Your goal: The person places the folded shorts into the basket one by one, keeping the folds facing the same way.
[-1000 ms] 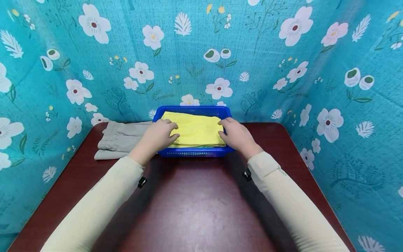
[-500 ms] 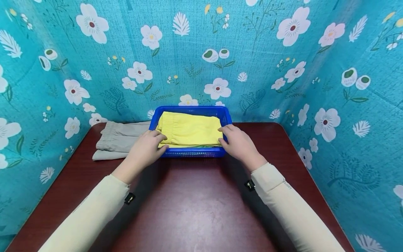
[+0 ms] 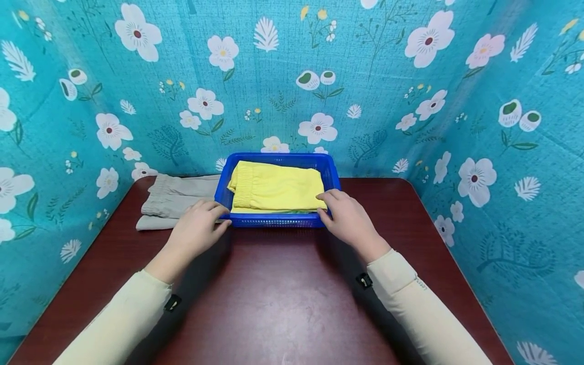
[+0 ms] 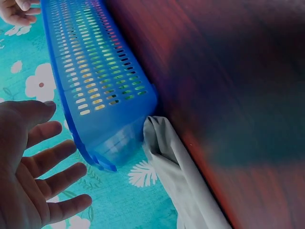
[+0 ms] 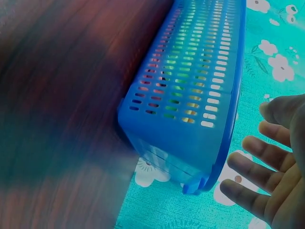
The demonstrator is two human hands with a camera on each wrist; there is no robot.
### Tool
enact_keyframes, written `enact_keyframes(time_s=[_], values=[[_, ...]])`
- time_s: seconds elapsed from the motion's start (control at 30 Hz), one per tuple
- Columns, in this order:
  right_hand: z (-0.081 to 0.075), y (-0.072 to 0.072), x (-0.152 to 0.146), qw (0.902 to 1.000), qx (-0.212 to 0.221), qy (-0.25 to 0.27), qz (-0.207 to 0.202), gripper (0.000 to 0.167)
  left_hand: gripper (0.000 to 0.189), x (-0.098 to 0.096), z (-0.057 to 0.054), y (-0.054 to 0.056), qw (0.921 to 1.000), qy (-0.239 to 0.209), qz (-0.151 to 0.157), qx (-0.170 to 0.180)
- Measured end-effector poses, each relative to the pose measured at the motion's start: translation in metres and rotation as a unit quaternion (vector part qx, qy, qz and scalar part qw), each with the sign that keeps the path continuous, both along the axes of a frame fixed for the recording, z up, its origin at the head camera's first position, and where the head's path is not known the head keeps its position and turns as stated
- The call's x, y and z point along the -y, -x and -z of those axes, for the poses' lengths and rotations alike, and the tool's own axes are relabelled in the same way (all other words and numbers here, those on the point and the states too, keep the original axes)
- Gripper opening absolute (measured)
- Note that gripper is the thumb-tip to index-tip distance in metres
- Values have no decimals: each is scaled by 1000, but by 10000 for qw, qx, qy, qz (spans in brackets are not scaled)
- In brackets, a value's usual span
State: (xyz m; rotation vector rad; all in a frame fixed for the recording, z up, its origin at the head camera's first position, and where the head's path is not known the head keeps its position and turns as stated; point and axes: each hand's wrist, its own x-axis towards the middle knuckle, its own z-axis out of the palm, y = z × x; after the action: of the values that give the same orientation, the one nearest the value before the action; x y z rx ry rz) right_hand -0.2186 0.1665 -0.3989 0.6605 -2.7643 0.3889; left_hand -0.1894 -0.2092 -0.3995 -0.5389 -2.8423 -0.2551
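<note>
Folded yellow shorts (image 3: 283,187) with a gathered elastic waistband lie on top of other cloth inside a blue plastic basket (image 3: 274,222). My left hand (image 3: 193,230) is at the basket's front left corner, its fingers spread and relaxed beside the rim in the left wrist view. At the front right corner, my right hand (image 3: 351,218) hovers over the rim with loosely extended fingers; the right wrist view shows them apart from the basket wall. Neither hand grips anything. Through the basket's slots, green, yellow and red cloth shows.
Folded grey pants (image 3: 178,195) lie on the table left of the basket, one end against its side. The dark red table (image 3: 283,294) runs back to a teal floral curtain (image 3: 274,101) that hangs behind and on both sides.
My left hand has drawn off the yellow shorts, left and toward me, to the basket corner. My right hand has shifted slightly toward me. The shorts' waistband has come into sight.
</note>
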Motion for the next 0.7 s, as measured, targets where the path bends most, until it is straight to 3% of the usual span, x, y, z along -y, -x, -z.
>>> enact_keyframes(time_s=[0.4,0.7], values=[[0,-17,8,9988,-350,26,-342,35,31,19,8,-10,9997,-2,-211,-133],[9,-25,18,9968,-460,225,-616,31,31,31,7,-10,9995,20,-286,-158]])
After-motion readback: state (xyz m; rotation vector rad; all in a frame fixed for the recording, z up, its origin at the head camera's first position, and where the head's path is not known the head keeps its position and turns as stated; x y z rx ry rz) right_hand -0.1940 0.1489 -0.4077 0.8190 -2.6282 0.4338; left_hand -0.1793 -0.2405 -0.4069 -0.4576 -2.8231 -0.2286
